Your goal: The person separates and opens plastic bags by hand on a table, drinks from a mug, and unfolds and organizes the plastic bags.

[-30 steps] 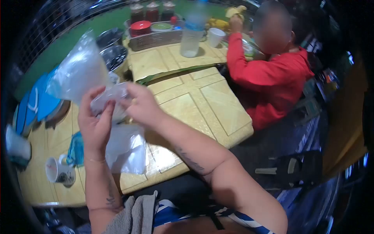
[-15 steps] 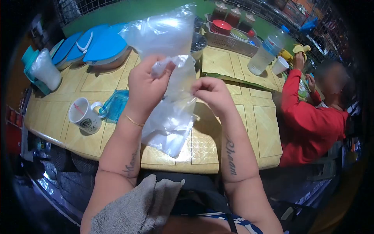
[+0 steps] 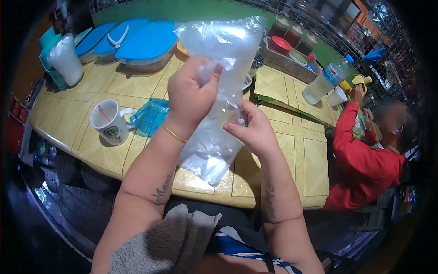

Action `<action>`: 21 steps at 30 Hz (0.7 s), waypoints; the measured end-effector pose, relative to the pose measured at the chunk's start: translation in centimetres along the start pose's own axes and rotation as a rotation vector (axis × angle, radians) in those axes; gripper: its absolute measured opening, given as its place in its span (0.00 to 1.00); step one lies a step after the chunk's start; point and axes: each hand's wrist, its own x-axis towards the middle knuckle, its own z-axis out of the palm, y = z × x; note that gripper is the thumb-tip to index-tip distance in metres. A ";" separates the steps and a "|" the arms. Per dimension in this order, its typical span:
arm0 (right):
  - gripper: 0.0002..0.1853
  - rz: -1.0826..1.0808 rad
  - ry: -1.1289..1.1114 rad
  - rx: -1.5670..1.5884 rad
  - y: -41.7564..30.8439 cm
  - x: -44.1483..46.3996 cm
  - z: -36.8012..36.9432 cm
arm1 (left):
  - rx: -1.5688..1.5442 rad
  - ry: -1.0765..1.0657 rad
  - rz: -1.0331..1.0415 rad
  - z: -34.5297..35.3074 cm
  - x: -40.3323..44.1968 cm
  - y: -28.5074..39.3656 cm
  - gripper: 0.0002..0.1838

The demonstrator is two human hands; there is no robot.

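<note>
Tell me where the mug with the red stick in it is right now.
In the head view, the mug stands on the table at left, to the left of the left hand, its handle beside the crumpled blue plastic.

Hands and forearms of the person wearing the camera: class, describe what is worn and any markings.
The left hand and right hand are ungloved, the forearms sleeveless. A thin gold-coloured bracelet circles the left wrist. Dark script lettering marks each forearm.

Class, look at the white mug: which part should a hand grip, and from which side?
Probably the handle, from above: it juts from the right side of the upright mug, where blue plastic crowds a sideways approach.
</note>
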 end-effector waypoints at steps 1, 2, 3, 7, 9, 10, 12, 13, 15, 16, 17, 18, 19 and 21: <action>0.25 0.017 -0.043 0.047 0.4 0.4 -0.4 | -0.011 0.041 0.013 -0.1 0.2 -0.2 0.08; 0.17 0.088 -0.028 -0.009 0.3 0.4 -1.3 | -0.027 0.056 -0.010 -0.2 0.5 -0.5 0.08; 0.15 0.109 0.012 0.075 0.4 0.4 -2.0 | -0.044 0.071 -0.034 -0.5 0.8 -0.8 0.08; 0.12 0.136 0.122 0.448 0.6 1.0 -3.6 | -0.175 0.107 -0.138 -1.2 1.6 -1.9 0.08; 0.12 0.104 0.121 0.674 -0.5 0.6 -3.4 | -0.253 0.113 -0.178 -1.0 1.6 -1.9 0.08; 0.13 0.112 0.125 0.712 -0.7 0.5 -3.1 | -0.289 0.116 -0.198 -1.0 1.6 -2.0 0.08; 0.12 0.122 0.142 0.659 -0.5 0.6 -2.3 | -0.285 0.124 -0.196 -0.9 1.6 -2.2 0.08; 0.12 0.127 0.152 0.634 -0.4 0.6 -1.9 | -0.282 0.126 -0.196 -0.8 1.5 -2.4 0.08; 0.11 0.137 0.129 0.609 -0.1 0.5 -1.7 | -0.276 0.145 -0.190 -0.7 1.6 -2.7 0.08; 0.11 0.142 0.118 0.596 -0.1 0.4 -1.6 | -0.274 0.155 -0.186 -0.7 1.7 -2.9 0.08; 0.11 0.138 0.147 0.561 -0.1 0.5 -1.6 | -0.265 0.173 -0.178 -0.8 1.8 -2.9 0.08; 0.11 0.136 0.178 0.525 -0.1 0.6 -1.7 | -0.256 0.192 -0.171 -0.8 1.8 -2.9 0.08; 0.11 0.132 0.208 0.490 -0.1 0.6 -1.8 | -0.248 0.210 -0.163 -0.9 1.9 -2.9 0.08; 0.11 0.145 0.214 0.441 0.0 0.9 -2.3 | -0.284 0.245 -0.207 -1.0 2.0 -2.6 0.09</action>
